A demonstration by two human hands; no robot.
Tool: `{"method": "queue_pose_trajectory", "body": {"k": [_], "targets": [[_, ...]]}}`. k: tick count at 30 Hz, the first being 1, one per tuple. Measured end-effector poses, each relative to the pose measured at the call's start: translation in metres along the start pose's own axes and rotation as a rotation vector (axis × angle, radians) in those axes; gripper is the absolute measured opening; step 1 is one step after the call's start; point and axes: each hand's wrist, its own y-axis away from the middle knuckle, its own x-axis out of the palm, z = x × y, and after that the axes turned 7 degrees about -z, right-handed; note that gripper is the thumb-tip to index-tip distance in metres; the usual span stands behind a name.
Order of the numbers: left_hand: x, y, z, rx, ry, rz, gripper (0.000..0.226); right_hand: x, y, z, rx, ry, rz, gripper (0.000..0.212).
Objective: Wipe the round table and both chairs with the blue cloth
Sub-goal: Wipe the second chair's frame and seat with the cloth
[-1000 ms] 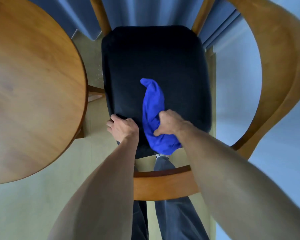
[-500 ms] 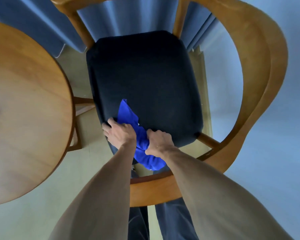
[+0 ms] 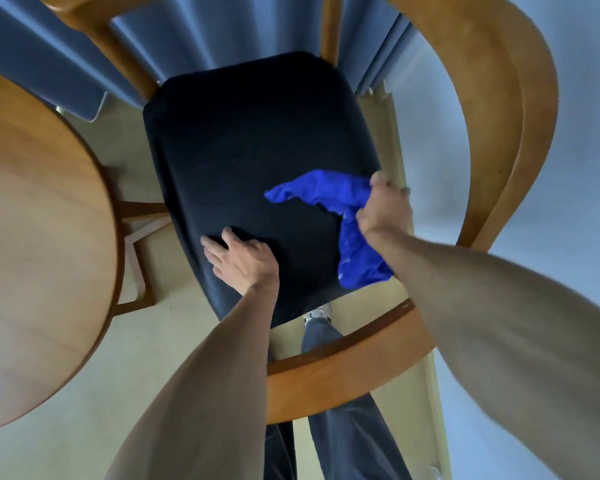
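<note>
The right hand point(image 3: 383, 209) grips the bunched cloth point(image 3: 340, 216) at the seat's point(image 3: 243, 140) right edge while the left hand point(image 3: 243, 259) presses its front-left corner.

Your chair point(image 3: 257, 140) stands directly before you, with the round table point(image 3: 39, 237) just beside it on the left. Your left hand point(image 3: 245, 263) rests on the seat's near left edge. Your right hand point(image 3: 385, 211) grips the cloth point(image 3: 326, 194) on its right side.

Bare forearms, no sleeves; dark blue-grey trousers point(image 3: 350, 441) w/ a white shoe point(image 3: 318, 312) below.
</note>
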Motion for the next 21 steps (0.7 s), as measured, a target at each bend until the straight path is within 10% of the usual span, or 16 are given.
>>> {"method": "queue_pose_trajectory", "body": {"k": [21], "targets": [[-0.027,0.002,0.010,0.065,-0.013,0.153,0.039,0.008,0.070,0.038,-0.061,0.230,0.300,0.061]]}}
